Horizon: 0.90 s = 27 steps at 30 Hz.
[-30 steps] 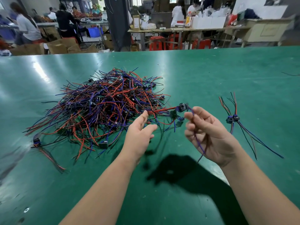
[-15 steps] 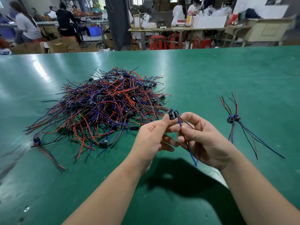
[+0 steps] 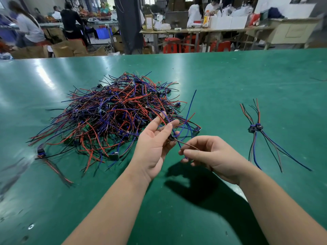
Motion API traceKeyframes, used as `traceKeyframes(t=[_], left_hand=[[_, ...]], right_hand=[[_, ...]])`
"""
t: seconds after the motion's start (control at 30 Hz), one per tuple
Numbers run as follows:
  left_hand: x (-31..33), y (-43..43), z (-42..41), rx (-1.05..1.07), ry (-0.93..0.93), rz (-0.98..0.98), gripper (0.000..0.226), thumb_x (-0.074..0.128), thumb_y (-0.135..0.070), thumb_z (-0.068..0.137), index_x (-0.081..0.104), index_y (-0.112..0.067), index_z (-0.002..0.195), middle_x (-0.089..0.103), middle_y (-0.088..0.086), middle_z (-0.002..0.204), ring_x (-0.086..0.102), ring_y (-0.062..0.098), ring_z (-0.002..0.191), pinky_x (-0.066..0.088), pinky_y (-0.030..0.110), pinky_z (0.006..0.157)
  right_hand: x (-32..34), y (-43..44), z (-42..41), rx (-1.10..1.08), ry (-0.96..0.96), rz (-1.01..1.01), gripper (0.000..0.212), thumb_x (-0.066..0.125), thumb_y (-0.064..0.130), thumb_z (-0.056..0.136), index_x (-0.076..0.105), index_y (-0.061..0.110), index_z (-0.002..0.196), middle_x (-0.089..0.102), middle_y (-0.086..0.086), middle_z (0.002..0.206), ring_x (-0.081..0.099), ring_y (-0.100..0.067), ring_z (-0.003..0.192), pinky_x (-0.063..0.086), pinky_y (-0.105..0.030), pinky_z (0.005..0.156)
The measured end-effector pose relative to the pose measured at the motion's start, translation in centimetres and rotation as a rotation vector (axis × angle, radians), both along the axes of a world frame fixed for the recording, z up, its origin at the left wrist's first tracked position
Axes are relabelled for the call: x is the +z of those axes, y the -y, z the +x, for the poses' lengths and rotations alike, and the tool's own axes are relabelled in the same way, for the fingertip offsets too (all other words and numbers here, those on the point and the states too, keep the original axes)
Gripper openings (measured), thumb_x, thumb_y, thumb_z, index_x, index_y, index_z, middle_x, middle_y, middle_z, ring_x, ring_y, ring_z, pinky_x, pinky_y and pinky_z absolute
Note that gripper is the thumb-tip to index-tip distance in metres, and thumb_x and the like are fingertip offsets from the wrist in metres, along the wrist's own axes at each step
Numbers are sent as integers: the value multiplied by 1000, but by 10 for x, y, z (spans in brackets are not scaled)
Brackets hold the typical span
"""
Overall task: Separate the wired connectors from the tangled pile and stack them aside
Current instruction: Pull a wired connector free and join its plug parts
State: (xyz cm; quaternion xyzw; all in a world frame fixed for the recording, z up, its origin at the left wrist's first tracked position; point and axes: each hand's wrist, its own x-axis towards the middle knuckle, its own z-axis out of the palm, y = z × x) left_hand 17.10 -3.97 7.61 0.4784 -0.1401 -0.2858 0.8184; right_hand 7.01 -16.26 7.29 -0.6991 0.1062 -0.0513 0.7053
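A tangled pile of wired connectors (image 3: 115, 117), with red, blue and black leads, lies on the green table (image 3: 230, 76) left of centre. My left hand (image 3: 154, 144) is raised at the pile's near right edge and pinches a small black connector (image 3: 171, 138) at its fingertips. My right hand (image 3: 210, 154) pinches that connector's brown and blue leads just to the right. One blue lead (image 3: 192, 101) arcs up and away from the hands. A small stack of separated connectors (image 3: 256, 127) lies to the right, leads fanned out.
One loose connector (image 3: 40, 152) with trailing leads lies left of the pile, and another (image 3: 197, 129) sits at the pile's right edge. Beyond the table's far edge are people, cardboard boxes, red stools (image 3: 170, 44) and work benches.
My hands have pulled slightly apart, stretching the leads between them. The right hand dropped lower and slid along the leads, and a blue lead has swung up above the hands.
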Motion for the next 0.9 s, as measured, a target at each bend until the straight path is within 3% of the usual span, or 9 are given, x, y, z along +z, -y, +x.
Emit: traceKeyframes(t=[0.13, 0.23, 0.4, 0.47, 0.53, 0.63, 0.73, 0.8, 0.9], left_hand=[[-8, 1, 1, -18, 128, 70, 62, 54, -7, 94, 31, -38, 141, 73, -3, 99, 56, 2, 71, 45, 15, 57], [-12, 2, -1, -60, 231, 84, 72, 59, -6, 90, 25, -41, 144, 74, -1, 94, 57, 0, 65, 44, 14, 55], [-18, 0, -1, 162, 681, 409, 52, 75, -19, 75, 51, -41, 115, 70, -10, 77, 46, 10, 53, 43, 28, 60], [-21, -2, -1, 297, 771, 574, 48, 78, -27, 70, 50, -39, 107, 65, -13, 83, 43, 7, 52, 41, 28, 62], [-22, -2, -2, 373, 800, 621, 62, 84, -31, 64, 43, -35, 110, 59, -14, 92, 46, 4, 60, 41, 25, 66], [-18, 0, -8, 340, 835, 487, 89, 89, -35, 59, 35, -32, 130, 54, -14, 107, 42, 3, 55, 41, 14, 62], [-15, 1, -14, 227, 854, 375, 112, 88, -44, 52, 23, -36, 144, 50, -17, 126, 42, 6, 53, 44, 17, 58], [-14, 1, -17, 133, 878, 340, 121, 91, -33, 51, 18, -40, 146, 46, -19, 135, 48, 11, 55, 43, 17, 57], [-13, 0, -19, -3, 877, 295, 131, 93, -19, 47, 12, -45, 147, 40, -16, 143, 65, 30, 97, 50, 18, 66]], right_hand=[[1, 2, 5, -240, 76, 42, 28, 66, 36, 70, 65, 11, 83, 69, -4, 78, 63, -15, 67, 47, -21, 60], [0, 8, 8, -440, 169, 80, 5, 62, 17, 88, 61, 14, 84, 66, -1, 73, 59, -13, 60, 46, -21, 56], [-4, 18, 6, -763, 236, -135, 22, 60, 8, 85, 53, 29, 88, 57, 3, 78, 57, -15, 64, 45, -29, 63], [-4, 20, 5, -800, 249, -196, 24, 59, 9, 81, 53, 31, 88, 58, 4, 79, 56, -18, 68, 45, -31, 65], [-3, 19, 5, -795, 255, -257, 25, 59, 6, 81, 54, 29, 85, 58, 6, 75, 54, -14, 64, 45, -29, 63], [0, 12, 6, -705, 272, -294, 22, 61, 2, 83, 60, 24, 77, 58, 8, 64, 51, -9, 56, 43, -24, 58], [4, 4, 5, -437, 289, -146, 8, 68, 17, 79, 69, 11, 74, 62, 2, 61, 49, -8, 51, 40, -17, 51], [3, 1, 2, -243, 247, -29, 20, 76, 26, 74, 72, 7, 77, 63, -2, 64, 48, -8, 51, 40, -17, 48], [3, -3, 0, -64, 150, 81, 14, 76, 19, 63, 74, 11, 74, 68, -3, 67, 57, -8, 54, 46, -18, 49]])
